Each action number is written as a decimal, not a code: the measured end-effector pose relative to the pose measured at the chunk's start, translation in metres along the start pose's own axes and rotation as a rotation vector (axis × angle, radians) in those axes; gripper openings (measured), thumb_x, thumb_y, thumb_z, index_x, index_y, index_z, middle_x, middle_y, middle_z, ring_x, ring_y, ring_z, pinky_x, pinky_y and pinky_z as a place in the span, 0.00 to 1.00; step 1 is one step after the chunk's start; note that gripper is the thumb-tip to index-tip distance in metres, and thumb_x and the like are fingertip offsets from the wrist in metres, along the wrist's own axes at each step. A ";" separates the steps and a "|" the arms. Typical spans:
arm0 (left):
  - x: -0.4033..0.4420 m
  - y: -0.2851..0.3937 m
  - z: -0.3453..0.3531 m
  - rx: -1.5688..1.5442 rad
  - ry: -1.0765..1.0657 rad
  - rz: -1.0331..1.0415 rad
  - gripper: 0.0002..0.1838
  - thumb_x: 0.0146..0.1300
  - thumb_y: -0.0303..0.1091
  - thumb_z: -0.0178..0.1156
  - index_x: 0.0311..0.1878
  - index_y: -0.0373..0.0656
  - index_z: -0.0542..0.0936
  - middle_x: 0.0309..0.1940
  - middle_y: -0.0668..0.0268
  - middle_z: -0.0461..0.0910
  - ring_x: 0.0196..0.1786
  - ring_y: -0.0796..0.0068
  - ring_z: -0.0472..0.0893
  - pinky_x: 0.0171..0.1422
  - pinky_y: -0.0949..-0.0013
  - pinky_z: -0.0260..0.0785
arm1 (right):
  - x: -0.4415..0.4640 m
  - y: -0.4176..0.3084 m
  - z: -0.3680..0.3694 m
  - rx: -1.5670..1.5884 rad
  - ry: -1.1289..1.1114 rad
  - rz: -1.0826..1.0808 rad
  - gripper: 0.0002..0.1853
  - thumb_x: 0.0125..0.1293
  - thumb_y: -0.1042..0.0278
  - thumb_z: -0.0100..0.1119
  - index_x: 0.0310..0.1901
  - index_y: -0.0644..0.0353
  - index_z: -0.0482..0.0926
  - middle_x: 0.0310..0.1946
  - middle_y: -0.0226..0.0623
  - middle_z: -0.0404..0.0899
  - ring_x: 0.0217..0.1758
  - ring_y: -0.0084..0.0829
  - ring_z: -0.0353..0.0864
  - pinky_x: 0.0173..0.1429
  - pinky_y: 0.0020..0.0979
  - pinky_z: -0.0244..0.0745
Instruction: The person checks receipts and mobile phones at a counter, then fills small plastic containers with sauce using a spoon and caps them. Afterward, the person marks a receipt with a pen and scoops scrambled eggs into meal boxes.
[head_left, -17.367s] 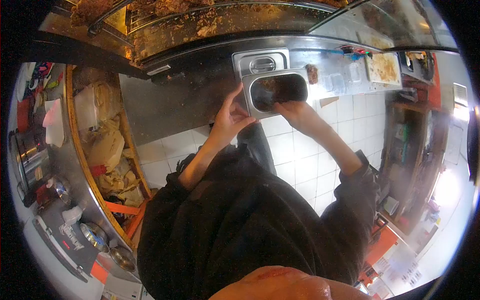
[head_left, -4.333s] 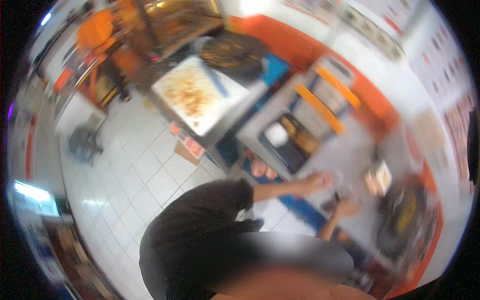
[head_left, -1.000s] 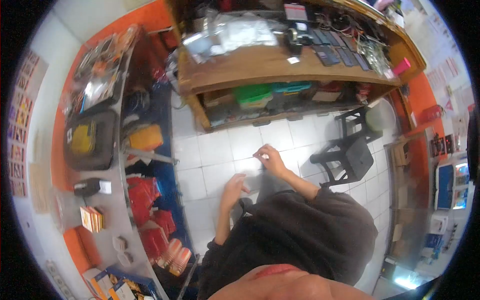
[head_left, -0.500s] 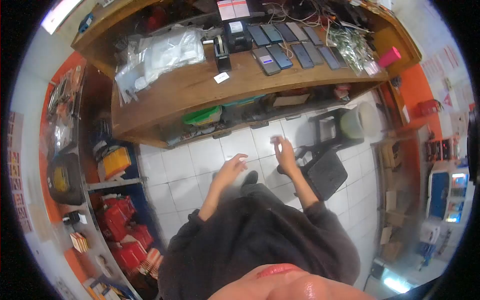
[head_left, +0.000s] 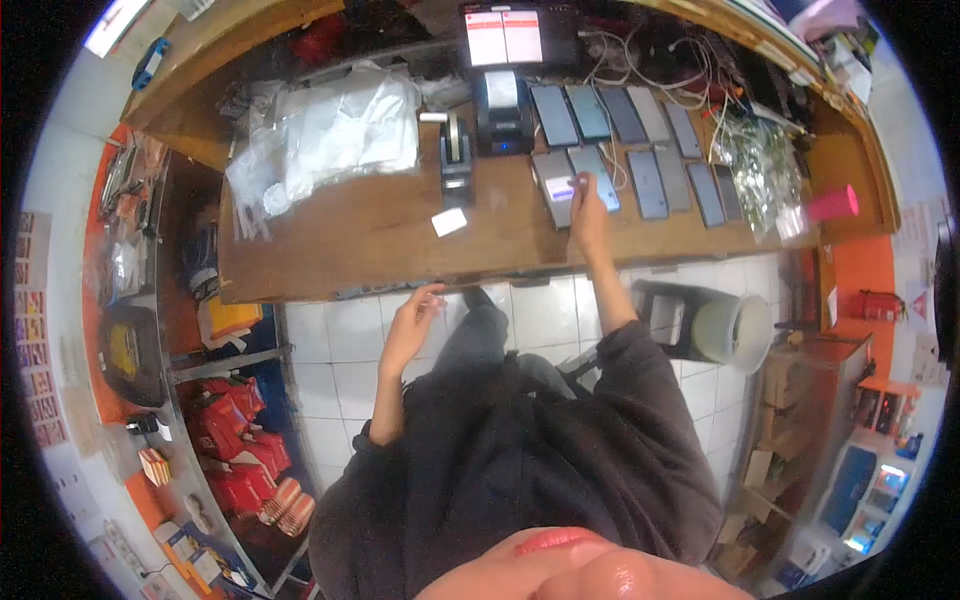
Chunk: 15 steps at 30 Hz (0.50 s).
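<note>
My right hand [head_left: 590, 215] is over the wooden desk, at the phone with a lit patch on its screen [head_left: 553, 188]; its fingers are bent, and whether they touch the phone I cannot tell. In front of the desk edge hangs my left hand [head_left: 411, 325], fingers apart, holding nothing. Several more phones [head_left: 648, 184] lie in two rows on the desk [head_left: 350, 255]. Left of them stand a black printer [head_left: 503, 115] with paper on top and a tape dispenser [head_left: 457, 160], with a small white paper [head_left: 449, 222] nearby.
Clear plastic bags [head_left: 350, 125] lie at the desk's left, and a tablet [head_left: 520, 38] stands at its back. A pink cup [head_left: 832, 203] is at the right end. A bin [head_left: 735, 333] stands below. Shelves with red packages [head_left: 235, 430] are at left.
The view has come closer to the desk. My right hand has moved from above the floor to over the phones. My left hand has come to the desk's front edge, still with nothing in it.
</note>
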<state>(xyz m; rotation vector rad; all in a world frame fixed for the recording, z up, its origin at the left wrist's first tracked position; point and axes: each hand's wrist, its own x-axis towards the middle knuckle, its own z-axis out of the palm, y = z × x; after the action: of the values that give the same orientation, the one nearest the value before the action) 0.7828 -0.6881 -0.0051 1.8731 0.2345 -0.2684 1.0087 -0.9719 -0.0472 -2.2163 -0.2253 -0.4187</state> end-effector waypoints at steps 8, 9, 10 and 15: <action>0.115 0.083 0.005 0.068 -0.156 0.113 0.15 0.71 0.38 0.48 0.56 0.44 0.74 0.43 0.61 0.81 0.49 0.69 0.80 0.55 0.68 0.68 | 0.027 0.026 0.014 -0.353 -0.330 -0.025 0.08 0.66 0.71 0.42 0.46 0.53 0.66 0.30 0.47 0.81 0.33 0.54 0.80 0.33 0.50 0.71; 0.122 0.090 0.007 0.070 -0.153 0.108 0.15 0.71 0.38 0.48 0.56 0.44 0.74 0.43 0.61 0.81 0.49 0.69 0.80 0.55 0.68 0.68 | 0.029 0.028 0.014 -0.365 -0.329 -0.065 0.09 0.63 0.75 0.44 0.45 0.52 0.66 0.33 0.42 0.82 0.29 0.48 0.81 0.30 0.46 0.74; 0.128 0.096 0.010 0.025 -0.151 0.088 0.15 0.71 0.38 0.47 0.56 0.43 0.74 0.44 0.61 0.81 0.49 0.69 0.80 0.55 0.67 0.68 | 0.028 0.029 0.012 -0.362 -0.334 -0.065 0.09 0.63 0.75 0.44 0.45 0.52 0.66 0.33 0.42 0.82 0.29 0.48 0.81 0.30 0.46 0.74; 0.150 0.097 0.034 -0.124 -0.059 0.113 0.15 0.71 0.37 0.47 0.55 0.43 0.74 0.42 0.61 0.81 0.49 0.68 0.80 0.56 0.66 0.67 | 0.029 0.030 0.005 -0.487 -0.541 0.019 0.10 0.63 0.76 0.44 0.45 0.52 0.67 0.38 0.40 0.81 0.31 0.46 0.82 0.30 0.43 0.75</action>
<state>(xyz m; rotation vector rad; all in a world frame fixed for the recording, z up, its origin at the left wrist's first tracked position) 0.9520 -0.7459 0.0270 1.7464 0.1022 -0.2265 1.0462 -0.9863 -0.0611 -2.7775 -0.4227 0.1724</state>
